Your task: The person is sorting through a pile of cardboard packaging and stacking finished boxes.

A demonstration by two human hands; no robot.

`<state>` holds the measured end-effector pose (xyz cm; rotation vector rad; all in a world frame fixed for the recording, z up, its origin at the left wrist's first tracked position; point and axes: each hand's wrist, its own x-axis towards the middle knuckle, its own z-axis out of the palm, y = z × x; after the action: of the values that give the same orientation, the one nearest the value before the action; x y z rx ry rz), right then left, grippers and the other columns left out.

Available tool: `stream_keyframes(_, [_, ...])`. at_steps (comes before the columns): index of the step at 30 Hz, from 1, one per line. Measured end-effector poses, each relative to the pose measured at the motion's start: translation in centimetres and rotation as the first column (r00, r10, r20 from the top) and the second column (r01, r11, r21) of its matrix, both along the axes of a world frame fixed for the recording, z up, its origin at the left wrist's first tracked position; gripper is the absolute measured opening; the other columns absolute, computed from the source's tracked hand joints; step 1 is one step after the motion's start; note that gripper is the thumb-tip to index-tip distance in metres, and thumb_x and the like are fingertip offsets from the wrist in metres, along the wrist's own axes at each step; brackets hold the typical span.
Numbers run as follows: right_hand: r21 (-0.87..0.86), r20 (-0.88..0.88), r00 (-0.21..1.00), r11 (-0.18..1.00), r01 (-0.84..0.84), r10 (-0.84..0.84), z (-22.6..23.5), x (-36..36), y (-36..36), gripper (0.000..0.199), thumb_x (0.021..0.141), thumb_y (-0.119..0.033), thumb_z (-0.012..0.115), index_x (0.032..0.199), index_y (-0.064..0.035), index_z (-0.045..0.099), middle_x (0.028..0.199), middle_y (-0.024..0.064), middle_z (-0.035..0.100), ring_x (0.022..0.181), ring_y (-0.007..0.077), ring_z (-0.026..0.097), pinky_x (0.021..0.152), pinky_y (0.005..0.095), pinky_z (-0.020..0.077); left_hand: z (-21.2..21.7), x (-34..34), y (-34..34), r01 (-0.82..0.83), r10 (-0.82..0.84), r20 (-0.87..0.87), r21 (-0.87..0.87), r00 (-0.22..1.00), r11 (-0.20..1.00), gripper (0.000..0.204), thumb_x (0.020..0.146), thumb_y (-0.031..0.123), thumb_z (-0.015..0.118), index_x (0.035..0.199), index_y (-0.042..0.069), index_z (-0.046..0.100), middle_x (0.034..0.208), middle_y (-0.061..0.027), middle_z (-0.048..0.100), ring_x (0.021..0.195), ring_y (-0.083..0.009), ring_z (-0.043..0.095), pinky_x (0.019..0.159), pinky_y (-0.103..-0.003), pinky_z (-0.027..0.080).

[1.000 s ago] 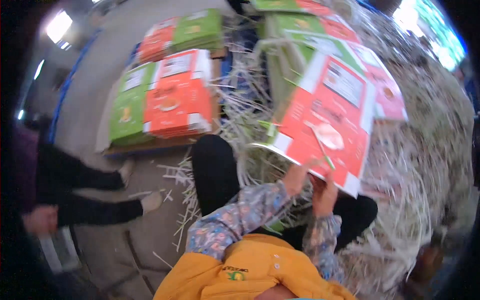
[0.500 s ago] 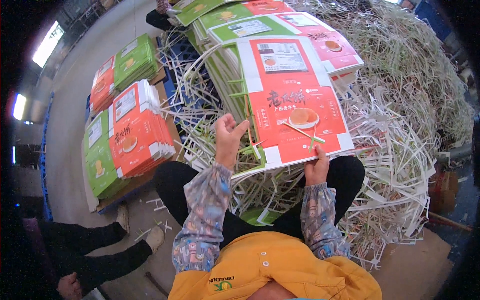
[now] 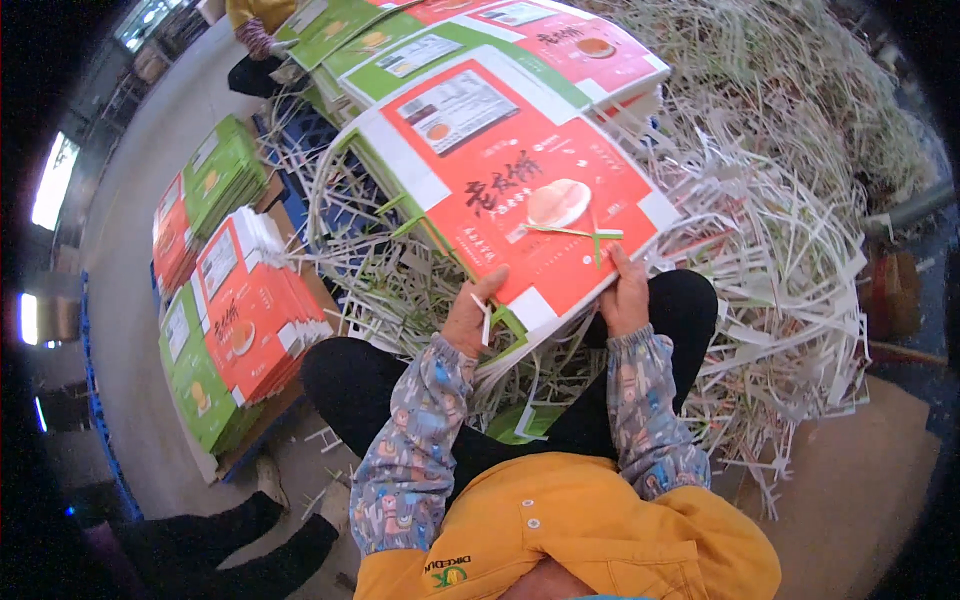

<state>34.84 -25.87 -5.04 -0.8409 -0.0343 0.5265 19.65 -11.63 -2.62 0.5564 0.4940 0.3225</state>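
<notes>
A red printed cardboard sheet (image 3: 590,268) with white corners lies on top of a thick stack in front of me, tilted down toward my lap. My left hand (image 3: 474,312) grips its near left edge, thumb on top; a narrow white strip shows at the fingers. At the near right corner, my right hand (image 3: 627,292) is closed on the edge with its thumb on the print and the fingers hidden underneath. Across the sheet lies a thin green-and-white offcut strip (image 3: 603,235). Green-edged scrap (image 3: 508,322) hangs along the stack's left side.
Paper strips (image 3: 770,300) heap up at the right and around my knees. More printed sheets (image 3: 400,58) are stacked beyond. To the left stand stacks of red sheets (image 3: 238,335) and green sheets (image 3: 222,180). Other people's legs (image 3: 230,530) and a sleeve (image 3: 258,38) are at the left.
My left hand has come down from beside the stack and taken hold of its near left edge. The red sheet has turned and shifted slightly left in view; my right hand stays at its edge.
</notes>
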Motion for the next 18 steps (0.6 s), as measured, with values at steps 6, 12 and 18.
stream_keyframes(6, [-0.133,-0.056,0.998,0.991,-0.032,0.025,2.1,-3.6,0.4,0.029,0.085,-0.020,0.053,0.107,-0.0017,0.046,0.101,0.0072,0.056,0.089,0.0152,0.056,0.077,0.0300,0.0466,-0.2,1.7,-0.8,0.067,-0.065,-0.023,0.095,0.998,0.993,0.041,0.073,0.005,0.062,0.111,-0.001,0.046,0.101,-0.0105,0.058,0.084,-0.0215,0.060,0.076,-0.032,0.049])
stream_keyframes(12, [-0.149,-0.042,0.990,0.979,-0.139,0.134,2.5,-3.2,-0.9,0.032,0.087,-0.029,0.049,0.107,-0.0039,0.047,0.100,0.0054,0.056,0.088,0.0142,0.056,0.076,0.0286,0.0460,1.1,2.1,-1.1,0.018,-0.018,-0.042,-0.009,0.999,1.000,0.039,0.072,0.001,0.061,0.108,-0.002,0.047,0.104,-0.0119,0.057,0.085,-0.0217,0.060,0.074,-0.032,0.051])
stream_keyframes(18, [0.151,-0.224,0.964,0.982,-0.109,0.141,4.4,-4.2,0.3,0.029,0.087,-0.032,0.048,0.101,-0.0065,0.047,0.095,0.0028,0.056,0.085,0.0173,0.055,0.078,0.0354,0.0434,2.4,2.0,-0.8,-0.124,0.124,-0.002,-0.060,0.992,0.990,0.038,0.073,0.000,0.059,0.109,-0.001,0.046,0.102,-0.0129,0.057,0.086,-0.0240,0.060,0.076,-0.034,0.051])
